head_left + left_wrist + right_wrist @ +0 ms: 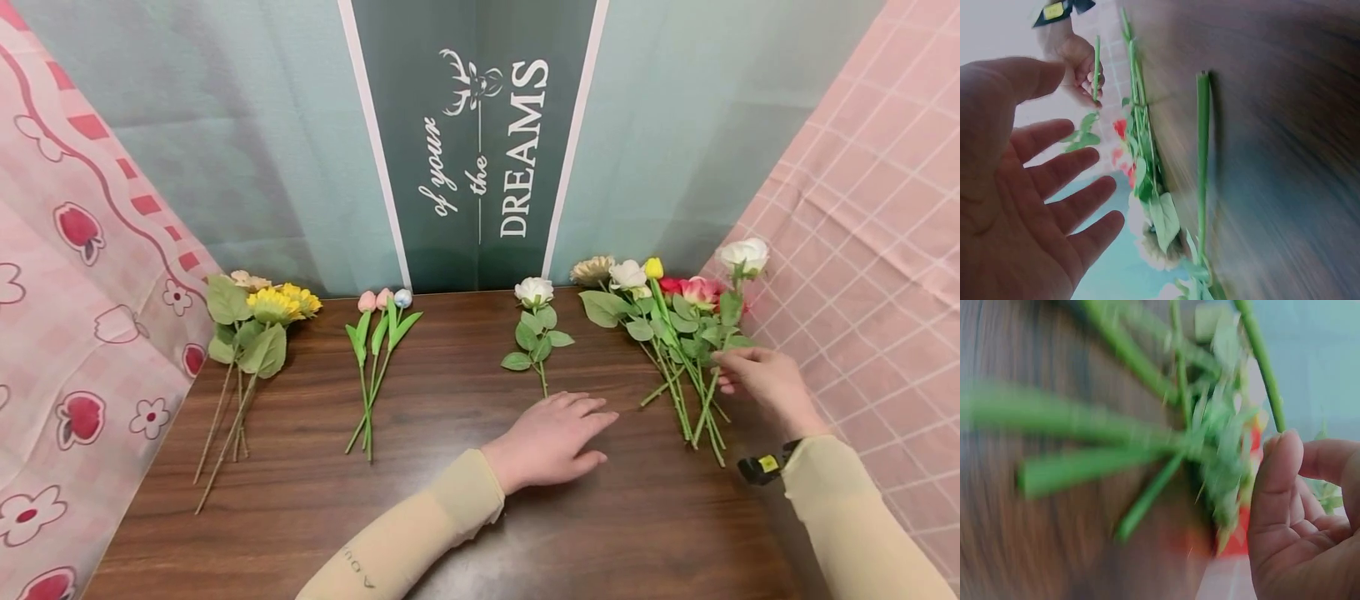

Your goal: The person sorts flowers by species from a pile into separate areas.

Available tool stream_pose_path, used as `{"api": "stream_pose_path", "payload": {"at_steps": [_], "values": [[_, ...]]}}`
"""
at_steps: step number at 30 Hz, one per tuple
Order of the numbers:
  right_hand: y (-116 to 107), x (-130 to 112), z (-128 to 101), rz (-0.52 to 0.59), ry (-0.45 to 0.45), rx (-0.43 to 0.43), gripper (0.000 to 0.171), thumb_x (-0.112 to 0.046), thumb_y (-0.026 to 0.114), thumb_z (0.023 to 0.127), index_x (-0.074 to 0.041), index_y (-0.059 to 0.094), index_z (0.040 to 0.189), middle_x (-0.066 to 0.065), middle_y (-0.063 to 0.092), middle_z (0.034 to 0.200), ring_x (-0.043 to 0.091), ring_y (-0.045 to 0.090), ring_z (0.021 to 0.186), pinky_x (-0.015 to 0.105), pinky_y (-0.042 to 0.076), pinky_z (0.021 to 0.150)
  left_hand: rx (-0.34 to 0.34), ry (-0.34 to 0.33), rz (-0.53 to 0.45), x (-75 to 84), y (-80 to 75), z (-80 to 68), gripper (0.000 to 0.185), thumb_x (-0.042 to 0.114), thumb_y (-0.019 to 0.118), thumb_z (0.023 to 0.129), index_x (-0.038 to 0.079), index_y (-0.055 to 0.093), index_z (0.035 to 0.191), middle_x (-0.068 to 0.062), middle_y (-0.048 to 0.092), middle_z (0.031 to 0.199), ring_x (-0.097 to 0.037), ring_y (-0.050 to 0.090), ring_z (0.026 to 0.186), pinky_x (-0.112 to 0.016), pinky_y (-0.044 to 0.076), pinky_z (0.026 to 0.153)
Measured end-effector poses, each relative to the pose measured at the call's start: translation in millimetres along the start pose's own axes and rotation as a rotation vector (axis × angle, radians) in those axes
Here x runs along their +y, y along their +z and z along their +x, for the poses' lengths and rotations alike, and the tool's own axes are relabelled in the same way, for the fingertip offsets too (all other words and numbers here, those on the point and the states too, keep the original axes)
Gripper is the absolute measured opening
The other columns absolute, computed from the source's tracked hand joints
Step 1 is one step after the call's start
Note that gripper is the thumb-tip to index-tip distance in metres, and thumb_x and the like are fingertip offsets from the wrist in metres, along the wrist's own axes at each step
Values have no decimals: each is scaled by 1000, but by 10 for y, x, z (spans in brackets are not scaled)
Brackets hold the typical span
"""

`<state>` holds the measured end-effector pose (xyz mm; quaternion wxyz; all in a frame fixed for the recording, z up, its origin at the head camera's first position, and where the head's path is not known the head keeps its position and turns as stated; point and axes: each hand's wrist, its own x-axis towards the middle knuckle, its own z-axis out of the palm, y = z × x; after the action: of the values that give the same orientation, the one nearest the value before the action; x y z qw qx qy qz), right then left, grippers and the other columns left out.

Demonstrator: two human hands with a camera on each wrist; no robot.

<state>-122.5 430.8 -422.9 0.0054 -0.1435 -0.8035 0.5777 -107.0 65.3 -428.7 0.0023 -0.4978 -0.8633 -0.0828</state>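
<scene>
My right hand [768, 383] pinches the green stem [1263, 362] of a white rose [745, 254] between thumb and fingertips. That rose stands raised, its bloom up, above the right-hand group of flowers. Beneath lie a red and pink bloom [701, 292], a yellow tulip [654, 267], another white rose [628, 275] and a beige bloom [592, 270], stems crossing. My left hand [551, 442] hovers with spread fingers and holds nothing. Just beyond it a single white rose [534, 290] lies on the table, its cut stem end [1203, 94] showing beside the palm in the left wrist view.
On the wooden table [300, 533], several tulips [375, 350] in pink and blue lie left of the middle. Yellow sunflowers [281, 304] with a peach bloom lie at far left. Pink cloths [892, 250] flank both sides; a printed curtain [247, 125] hangs behind.
</scene>
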Motion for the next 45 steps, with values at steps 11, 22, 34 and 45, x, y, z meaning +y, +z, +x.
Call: {"api": "stream_pose_path", "payload": {"at_steps": [11,22,34,45], "values": [[1399,-512,-89,23,-142,-84,38,-20,71,98,11,62,120,13,73,90,14,68,71,33,62,67,118,-310,-566,-437,14,-347,36,35,63,101,15,71,130,7,72,120,-3,65,106,-24,52,92],[2440,-931,-151,167,-197,-181,25,-16,75,94,4,67,105,17,69,77,17,66,58,36,61,60,216,-477,-1020,-693,50,-499,18,25,73,96,11,76,107,0,75,90,-9,66,71,-27,55,68],[2487,-888,-175,305,-154,-246,33,-19,74,96,7,66,116,17,74,92,17,69,71,31,61,67,210,-487,-1266,-672,117,-532,15,7,69,97,-4,74,105,-21,75,95,-29,73,80,-33,62,66],[2434,-916,-131,398,-100,-296,25,-13,75,95,3,65,112,7,75,87,14,70,70,30,61,68,176,-464,-1272,-720,113,-523,20,8,67,98,-5,73,112,-22,74,93,-21,71,76,-30,61,66]]}}
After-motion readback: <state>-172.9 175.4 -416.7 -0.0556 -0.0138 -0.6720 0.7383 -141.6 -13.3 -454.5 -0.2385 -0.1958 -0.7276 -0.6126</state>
